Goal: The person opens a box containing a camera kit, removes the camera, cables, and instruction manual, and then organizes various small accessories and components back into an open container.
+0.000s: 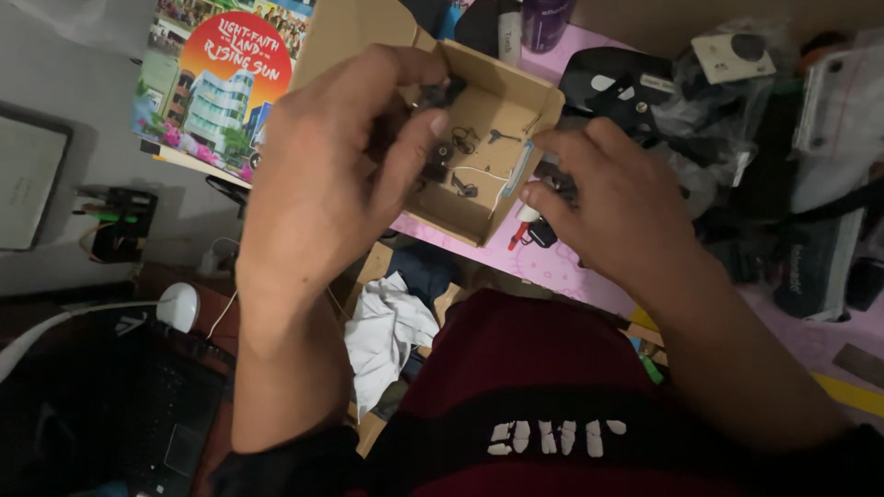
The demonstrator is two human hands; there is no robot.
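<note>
Left hand [322, 175] curled over the open cardboard box [516, 92], thumb and fingertips pinched on a small black part [436, 164] held just above the box floor. Right hand [617, 207] at the box's near-right edge, fingers bent and pressed on another small dark piece [543, 230] with a red tip, just outside the wall; exactly how closed on it, hard to tell. Inside the box: thin white wire [483, 175], a small metal key-like bit [502, 136], a few dark loose fittings. Box resting on the pink counter [562, 267], toward its left edge. Beyond the right hand, a heap of black gear and clear plastic bags [727, 120]. Left of the counter, a colourful poster [221, 83], a white mouse [180, 304] and a dark keyboard lower down; crumpled white cloth [391, 331] below the box.

Best handled with a light pinch, part kept low over the box so a slip lands inside. Worth steadying the box wall with the right hand and keeping the white wire out from under the fingers. Poor light here, so slow, small movements advisable.
</note>
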